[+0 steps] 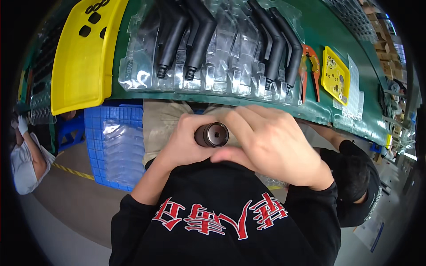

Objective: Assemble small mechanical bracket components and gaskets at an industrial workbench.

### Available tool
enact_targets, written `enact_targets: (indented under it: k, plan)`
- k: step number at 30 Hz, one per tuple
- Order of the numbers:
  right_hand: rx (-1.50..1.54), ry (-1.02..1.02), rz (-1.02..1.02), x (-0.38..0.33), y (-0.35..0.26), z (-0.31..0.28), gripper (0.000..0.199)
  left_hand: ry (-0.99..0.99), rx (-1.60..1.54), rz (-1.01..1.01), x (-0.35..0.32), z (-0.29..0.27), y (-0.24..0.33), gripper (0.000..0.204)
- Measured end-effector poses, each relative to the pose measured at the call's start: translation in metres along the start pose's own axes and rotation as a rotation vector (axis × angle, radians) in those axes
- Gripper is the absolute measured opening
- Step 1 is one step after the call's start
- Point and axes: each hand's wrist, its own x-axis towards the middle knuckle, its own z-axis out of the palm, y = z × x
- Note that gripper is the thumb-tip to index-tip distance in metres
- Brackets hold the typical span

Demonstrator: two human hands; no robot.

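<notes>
My left hand (184,139) is wrapped round a black cylindrical part (214,135), held end-on in front of my body. A dark brown disc with a small central hole shows in its round end; the rest is hidden by my fingers. Close on the right side of that part is my right hand (268,142), its thumb stretched out below and its bent index finger apart above. The index fingertip is smeared, and the other fingertips are hidden. Beyond my hands, several black angled tubes (202,33) with ribbed ends lie in a clear moulded plastic tray (224,48).
On the green table (306,22), a yellow bin (80,66) holds black rings and squarish parts. Orange-handled cutters (314,66) lie beside a small yellow tray (335,75) of tiny parts. Clear trays fill a blue crate (95,150). Another person (355,173) is close on the right.
</notes>
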Motion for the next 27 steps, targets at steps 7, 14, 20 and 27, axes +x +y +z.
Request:
enact_targets:
  k: [7, 14, 20, 27]
  plan:
    - [-0.166, -0.382, 0.147, 0.006, -0.007, -0.010, 0.058, -0.089, 0.002, 0.037, 0.005, -0.006, 0.002, 0.031]
    - [-0.085, 0.021, -0.020, -0.006, -0.003, 0.005, 0.045, -0.018, 0.072, 0.036, 0.006, 0.000, 0.015, 0.033]
    - [-0.071, 0.049, 0.075, -0.012, -0.002, 0.007, 0.037, -0.074, 0.019, 0.057, 0.010, -0.001, 0.007, 0.032]
    - [-0.085, 0.025, 0.046, -0.020, 0.002, 0.001, 0.033, -0.175, 0.068, 0.077, 0.013, 0.003, 0.009, 0.027]
